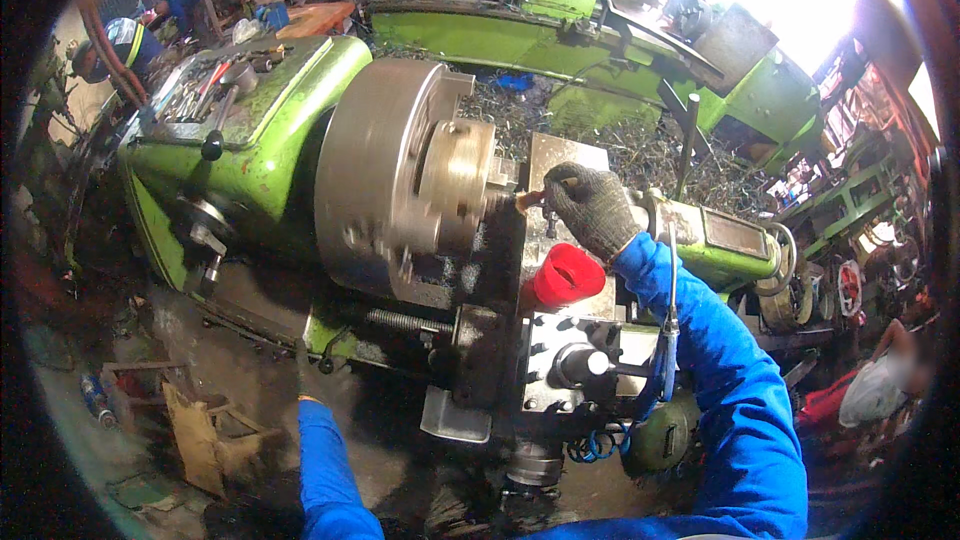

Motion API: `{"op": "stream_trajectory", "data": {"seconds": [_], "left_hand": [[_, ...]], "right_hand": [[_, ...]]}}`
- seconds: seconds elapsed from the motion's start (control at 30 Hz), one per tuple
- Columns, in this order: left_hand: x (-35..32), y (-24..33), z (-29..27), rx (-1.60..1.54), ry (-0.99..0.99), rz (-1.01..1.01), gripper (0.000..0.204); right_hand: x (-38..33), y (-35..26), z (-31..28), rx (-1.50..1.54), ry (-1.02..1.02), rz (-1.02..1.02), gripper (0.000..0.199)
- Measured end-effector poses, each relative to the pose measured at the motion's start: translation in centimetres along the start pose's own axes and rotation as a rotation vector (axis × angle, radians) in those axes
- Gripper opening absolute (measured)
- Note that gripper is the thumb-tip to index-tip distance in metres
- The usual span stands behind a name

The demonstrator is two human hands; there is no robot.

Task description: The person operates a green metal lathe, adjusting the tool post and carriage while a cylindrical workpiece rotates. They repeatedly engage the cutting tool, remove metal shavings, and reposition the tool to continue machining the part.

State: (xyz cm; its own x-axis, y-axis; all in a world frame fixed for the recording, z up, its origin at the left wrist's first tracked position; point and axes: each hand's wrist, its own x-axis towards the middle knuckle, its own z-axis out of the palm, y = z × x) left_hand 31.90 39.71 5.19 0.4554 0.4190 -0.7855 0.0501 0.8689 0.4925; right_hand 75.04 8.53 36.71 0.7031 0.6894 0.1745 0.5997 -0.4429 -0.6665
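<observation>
My right hand (595, 208), in a dark knitted glove, is closed in a pinch on a small brown-tipped, brush-like tool (528, 201). Its tip is beside the right face of a round metal workpiece (458, 180). The big lathe chuck (372, 165) around that workpiece is blurred as if turning. Just below my right hand, a red plastic cup (568, 276) stands on the carriage, behind the square tool post (570, 364). My left hand (306, 365) is a dark shape at the sleeve's end, near a black-knobbed lever (325, 365); its fingers cannot be made out.
The green headstock (300, 90) carries a tray of hand tools (200, 90). A tailstock (715, 230) with a handwheel is at the right, and a thin upright pipe (671, 285) rises beside my right forearm. Metal shavings (640, 155) pile up behind. Another person (880, 385) is at the far right.
</observation>
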Motion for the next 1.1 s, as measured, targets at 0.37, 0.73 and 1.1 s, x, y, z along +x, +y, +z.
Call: {"op": "stream_trajectory", "data": {"seconds": [0.37, 0.73, 1.1], "left_hand": [[1.8, -0.5, -2.1, -0.095, -0.046, 0.010, 0.115], [-1.6, 0.0, 0.7, -0.171, -0.070, 0.036, 0.115], [-0.3, -0.9, 0.9, -0.485, -0.004, 0.051, 0.086]], "right_hand": [[0.2, 0.4, 0.8, -0.260, 0.097, -0.261, 0.019], [0.8, -1.7, -0.4, -0.068, 0.169, 0.006, 0.030], [1.7, -1.2, -1.5, -0.042, 0.248, 0.045, 0.027]]}}
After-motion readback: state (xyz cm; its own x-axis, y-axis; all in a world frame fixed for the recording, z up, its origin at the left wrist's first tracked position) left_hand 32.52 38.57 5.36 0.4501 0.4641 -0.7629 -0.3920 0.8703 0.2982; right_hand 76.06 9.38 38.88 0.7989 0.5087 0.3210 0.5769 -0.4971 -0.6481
